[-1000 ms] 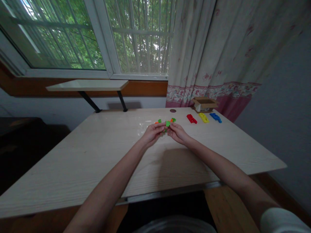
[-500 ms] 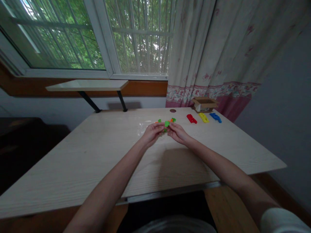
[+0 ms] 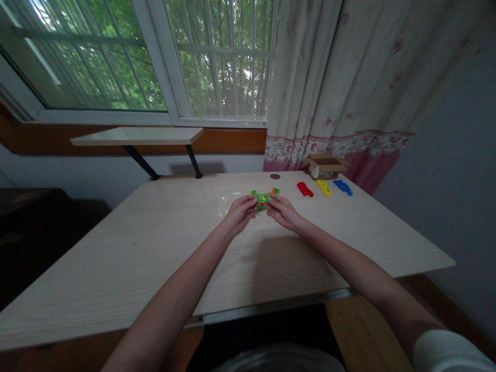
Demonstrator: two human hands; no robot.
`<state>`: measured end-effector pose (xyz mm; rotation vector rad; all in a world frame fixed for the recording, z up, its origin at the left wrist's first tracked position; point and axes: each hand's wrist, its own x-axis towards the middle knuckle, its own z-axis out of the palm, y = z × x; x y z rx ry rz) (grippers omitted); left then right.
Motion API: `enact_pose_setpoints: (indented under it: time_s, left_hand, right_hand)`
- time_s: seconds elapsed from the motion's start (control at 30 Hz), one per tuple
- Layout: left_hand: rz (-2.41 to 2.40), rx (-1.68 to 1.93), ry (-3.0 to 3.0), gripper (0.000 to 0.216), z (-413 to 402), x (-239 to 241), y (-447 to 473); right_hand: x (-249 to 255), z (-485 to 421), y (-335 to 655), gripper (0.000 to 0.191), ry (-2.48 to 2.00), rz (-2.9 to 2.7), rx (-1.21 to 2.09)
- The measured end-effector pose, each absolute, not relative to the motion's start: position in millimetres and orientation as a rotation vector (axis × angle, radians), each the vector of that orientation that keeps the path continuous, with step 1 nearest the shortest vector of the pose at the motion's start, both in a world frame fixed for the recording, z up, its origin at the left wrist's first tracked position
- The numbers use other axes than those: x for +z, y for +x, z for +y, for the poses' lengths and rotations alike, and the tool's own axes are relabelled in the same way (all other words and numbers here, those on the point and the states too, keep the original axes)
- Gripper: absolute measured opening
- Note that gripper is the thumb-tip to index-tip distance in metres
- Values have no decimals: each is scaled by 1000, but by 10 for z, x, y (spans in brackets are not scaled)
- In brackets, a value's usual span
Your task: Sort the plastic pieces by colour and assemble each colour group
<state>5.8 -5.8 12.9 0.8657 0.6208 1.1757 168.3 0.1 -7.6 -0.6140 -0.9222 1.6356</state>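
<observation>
Between my left hand (image 3: 241, 213) and my right hand (image 3: 282, 212) is a small green plastic toy assembly (image 3: 262, 198) with orange bits (image 3: 274, 191) at its far side. Both hands pinch it from the sides, just above the pale wood-grain table (image 3: 155, 248), and my fingers hide its lower part. Beyond my right hand lie a red plastic piece (image 3: 305, 189), a yellow plastic piece (image 3: 324, 188) and a blue plastic piece (image 3: 343, 187), all flat on the table.
A small open cardboard box (image 3: 325, 166) stands at the table's far right corner, against a floral curtain (image 3: 329, 77). A dark round disc (image 3: 275, 176) lies near the far edge. A narrow shelf (image 3: 135, 136) sits under the window behind the table.
My hands have drawn slightly apart, showing more of the green assembly, which now looks like one cluster. The view has tilted slightly.
</observation>
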Motion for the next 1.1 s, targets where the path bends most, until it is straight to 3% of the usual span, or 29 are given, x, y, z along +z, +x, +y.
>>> enact_pose_setpoints:
  time_s: [0.77, 1.1]
  left_hand:
    - [699, 1077, 891, 29, -28, 64, 34]
    - [622, 1036, 885, 23, -46, 65, 2]
  right_hand:
    - [-87, 8, 1675, 32, -625, -995, 1630]
    - [-13, -44, 1677, 19, -583, -971, 1721]
